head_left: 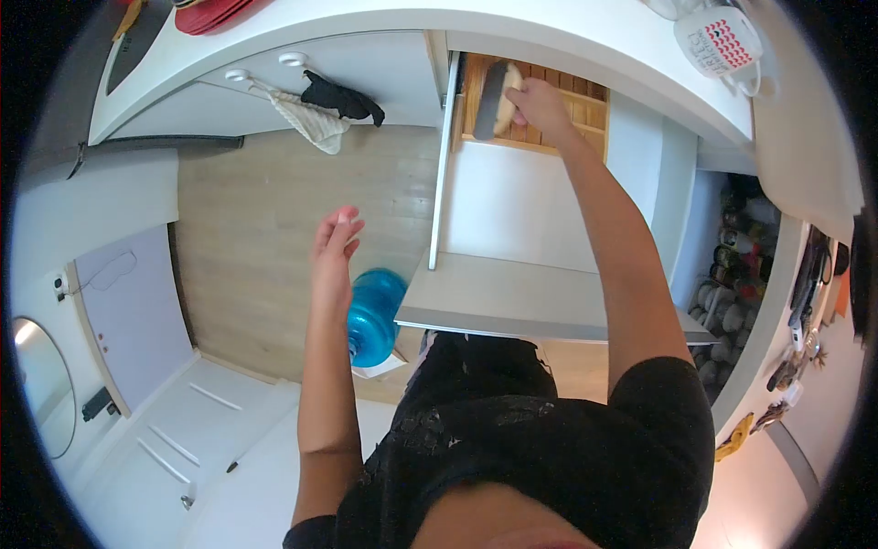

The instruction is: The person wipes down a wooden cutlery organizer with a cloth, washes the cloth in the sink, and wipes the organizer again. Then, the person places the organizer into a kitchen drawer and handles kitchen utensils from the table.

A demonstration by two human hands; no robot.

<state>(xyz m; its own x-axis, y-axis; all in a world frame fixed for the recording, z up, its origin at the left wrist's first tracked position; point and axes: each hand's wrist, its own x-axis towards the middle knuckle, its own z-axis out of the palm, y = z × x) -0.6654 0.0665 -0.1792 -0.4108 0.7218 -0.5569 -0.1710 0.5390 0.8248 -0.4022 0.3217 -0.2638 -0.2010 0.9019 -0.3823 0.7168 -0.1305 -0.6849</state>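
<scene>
My right hand [543, 108] grips a bench scraper [497, 101] with a flat grey blade and a pale wooden handle. It is over a wooden organizer tray [585, 113] with slots, at the far end of a pulled-out white drawer [521, 206]. The fingers partly hide the handle. My left hand [335, 240] hangs in the air left of the drawer, fingers loosely bent and apart, holding nothing. Below and beside it, a blue water jug [375, 311] lies near the floor, partly behind my forearm.
A white counter [549, 35] curves above the drawer, with a mug [718, 42] at its right end. A white cloth [306, 119] and a black cloth [340, 96] hang from knobs on the cabinet front. Jars [732, 302] fill a shelf at right. The drawer front stands close to my body.
</scene>
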